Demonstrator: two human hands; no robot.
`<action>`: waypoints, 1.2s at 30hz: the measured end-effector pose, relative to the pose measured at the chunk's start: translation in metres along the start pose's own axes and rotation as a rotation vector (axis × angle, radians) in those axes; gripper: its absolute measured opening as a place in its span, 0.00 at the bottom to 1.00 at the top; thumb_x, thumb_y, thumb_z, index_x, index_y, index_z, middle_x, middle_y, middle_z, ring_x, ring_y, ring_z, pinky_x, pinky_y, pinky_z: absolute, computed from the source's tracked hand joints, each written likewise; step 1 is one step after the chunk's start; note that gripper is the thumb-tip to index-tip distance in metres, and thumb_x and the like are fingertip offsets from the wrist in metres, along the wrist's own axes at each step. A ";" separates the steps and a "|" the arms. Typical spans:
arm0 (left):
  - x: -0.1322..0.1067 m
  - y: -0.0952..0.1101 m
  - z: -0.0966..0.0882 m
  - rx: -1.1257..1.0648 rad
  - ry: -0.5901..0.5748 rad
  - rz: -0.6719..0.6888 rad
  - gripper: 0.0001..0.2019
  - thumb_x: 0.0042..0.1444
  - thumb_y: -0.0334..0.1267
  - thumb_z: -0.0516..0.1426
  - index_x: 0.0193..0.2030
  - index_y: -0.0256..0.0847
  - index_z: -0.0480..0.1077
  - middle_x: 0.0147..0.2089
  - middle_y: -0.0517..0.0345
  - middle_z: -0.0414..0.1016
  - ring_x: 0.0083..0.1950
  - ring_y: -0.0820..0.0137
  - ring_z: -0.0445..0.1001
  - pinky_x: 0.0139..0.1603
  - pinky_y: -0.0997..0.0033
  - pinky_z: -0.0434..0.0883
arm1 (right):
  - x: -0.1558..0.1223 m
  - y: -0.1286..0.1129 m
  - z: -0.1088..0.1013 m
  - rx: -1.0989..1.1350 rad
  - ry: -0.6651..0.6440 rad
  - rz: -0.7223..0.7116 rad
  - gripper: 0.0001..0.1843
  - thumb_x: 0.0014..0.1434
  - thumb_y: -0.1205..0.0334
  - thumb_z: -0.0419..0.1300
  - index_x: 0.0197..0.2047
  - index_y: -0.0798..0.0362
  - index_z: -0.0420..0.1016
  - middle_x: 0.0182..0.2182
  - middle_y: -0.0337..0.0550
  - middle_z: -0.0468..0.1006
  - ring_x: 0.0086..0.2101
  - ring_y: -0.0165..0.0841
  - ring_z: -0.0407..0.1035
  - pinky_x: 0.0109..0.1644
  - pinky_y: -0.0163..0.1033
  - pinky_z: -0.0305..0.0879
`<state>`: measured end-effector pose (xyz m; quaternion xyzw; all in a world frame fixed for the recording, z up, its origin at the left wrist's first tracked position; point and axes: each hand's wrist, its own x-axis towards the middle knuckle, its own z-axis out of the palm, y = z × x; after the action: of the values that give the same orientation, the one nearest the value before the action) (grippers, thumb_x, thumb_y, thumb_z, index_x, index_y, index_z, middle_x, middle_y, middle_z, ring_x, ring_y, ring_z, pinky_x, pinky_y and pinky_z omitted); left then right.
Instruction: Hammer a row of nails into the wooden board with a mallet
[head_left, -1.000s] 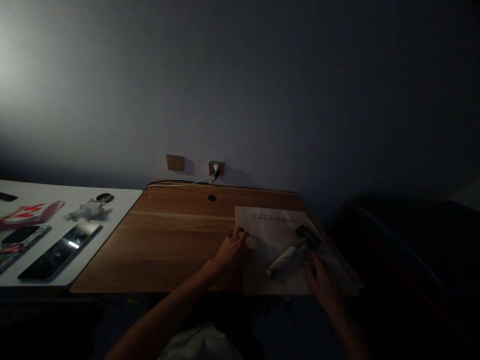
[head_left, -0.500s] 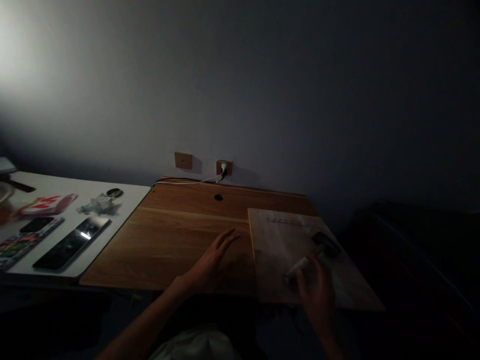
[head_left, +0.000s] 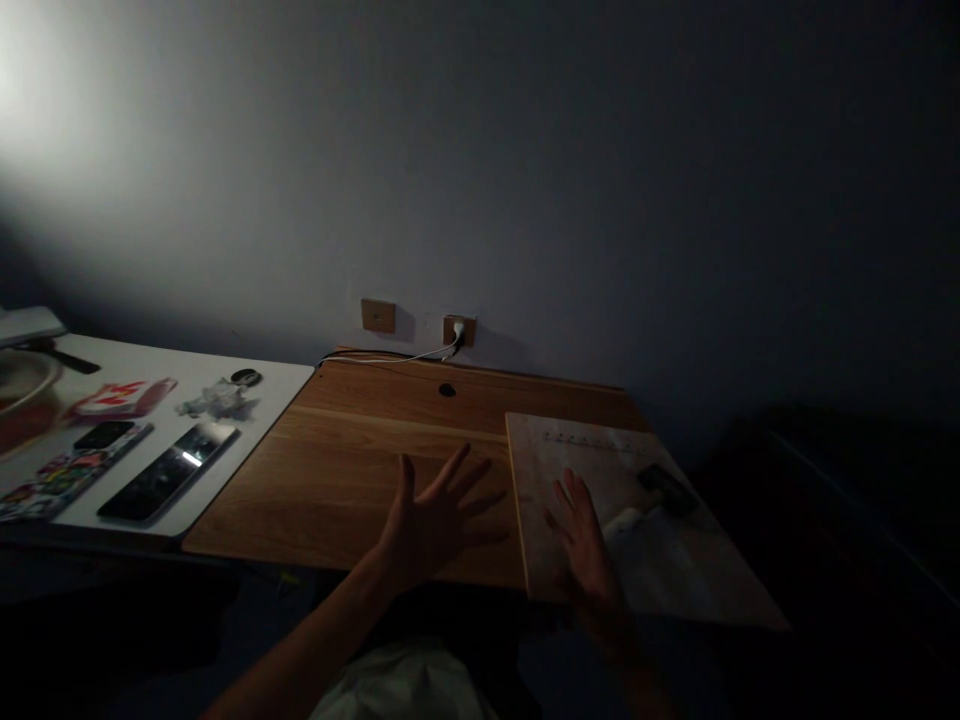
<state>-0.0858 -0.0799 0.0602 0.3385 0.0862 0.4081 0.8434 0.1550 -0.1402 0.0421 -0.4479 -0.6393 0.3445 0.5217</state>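
My left hand (head_left: 435,520) is open above the wooden desk (head_left: 300,490), its fingers spread wide, holding nothing. My right hand (head_left: 589,550) is also open and empty, over the left part of a pale square board (head_left: 705,570). Just right of its fingers, a tool with a light handle and a dark rectangular head (head_left: 666,488) lies on the board. The dim light hides what kind of tool it is. A row of small marks runs along the board's far edge.
On the white table (head_left: 292,385) at the left lie a phone (head_left: 169,475), a colourful flat item (head_left: 64,475), a red-and-white packet (head_left: 124,398), crumpled clear plastic (head_left: 217,400) and a bowl (head_left: 30,395). Cables (head_left: 390,358) run along the wall to a socket (head_left: 459,330).
My right hand has let go of the tool's light handle and moved left, its fingers straightened. My left hand has spread its fingers. The view has shifted slightly.
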 end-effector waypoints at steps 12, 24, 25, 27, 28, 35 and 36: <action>0.007 -0.011 0.013 -0.238 -0.086 -0.040 0.47 0.58 0.77 0.35 0.76 0.54 0.52 0.79 0.47 0.47 0.77 0.41 0.49 0.70 0.28 0.47 | -0.003 -0.024 -0.010 0.746 0.091 0.454 0.39 0.61 0.25 0.46 0.66 0.36 0.70 0.68 0.49 0.68 0.67 0.52 0.61 0.66 0.69 0.58; -0.006 -0.018 0.028 0.989 -0.260 0.090 0.42 0.66 0.68 0.37 0.79 0.46 0.41 0.81 0.49 0.36 0.80 0.52 0.36 0.77 0.41 0.39 | -0.018 -0.006 -0.011 0.412 0.173 0.376 0.37 0.62 0.30 0.54 0.69 0.34 0.65 0.71 0.43 0.63 0.70 0.48 0.53 0.69 0.61 0.58; -0.005 -0.021 0.031 0.947 -0.260 0.085 0.39 0.68 0.63 0.27 0.80 0.46 0.35 0.80 0.47 0.40 0.80 0.56 0.43 0.77 0.43 0.46 | -0.019 -0.004 -0.013 0.355 0.194 0.380 0.36 0.63 0.31 0.52 0.69 0.36 0.66 0.70 0.46 0.66 0.68 0.49 0.58 0.66 0.61 0.62; -0.001 -0.028 0.034 0.998 -0.285 0.094 0.36 0.69 0.56 0.21 0.80 0.47 0.34 0.79 0.45 0.48 0.79 0.58 0.48 0.75 0.43 0.52 | -0.018 0.002 -0.018 0.115 0.283 0.378 0.33 0.63 0.34 0.55 0.66 0.41 0.69 0.66 0.51 0.71 0.61 0.50 0.68 0.60 0.58 0.68; 0.002 -0.031 0.034 1.120 -0.314 0.115 0.36 0.70 0.58 0.26 0.79 0.48 0.40 0.78 0.45 0.50 0.79 0.55 0.48 0.75 0.40 0.50 | -0.017 0.006 -0.023 -0.051 0.334 0.353 0.31 0.63 0.37 0.58 0.63 0.44 0.72 0.63 0.52 0.73 0.57 0.50 0.71 0.58 0.57 0.70; 0.022 -0.070 0.003 1.929 -0.446 0.354 0.31 0.68 0.58 0.50 0.67 0.38 0.67 0.72 0.36 0.62 0.76 0.47 0.54 0.75 0.34 0.43 | -0.022 0.044 -0.109 -0.965 0.406 -0.029 0.22 0.66 0.46 0.53 0.47 0.53 0.79 0.46 0.59 0.79 0.50 0.51 0.72 0.58 0.59 0.68; 0.023 -0.076 -0.002 1.962 -0.423 0.363 0.31 0.68 0.58 0.50 0.67 0.38 0.67 0.71 0.36 0.63 0.75 0.47 0.55 0.75 0.34 0.44 | -0.026 0.049 -0.128 -1.049 0.396 -0.007 0.23 0.65 0.46 0.52 0.47 0.53 0.79 0.46 0.60 0.78 0.49 0.52 0.72 0.57 0.60 0.68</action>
<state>-0.0241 -0.0950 0.0132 0.9537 0.1793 0.2110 0.1175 0.2918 -0.1495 0.0160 -0.7013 -0.6162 -0.1120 0.3405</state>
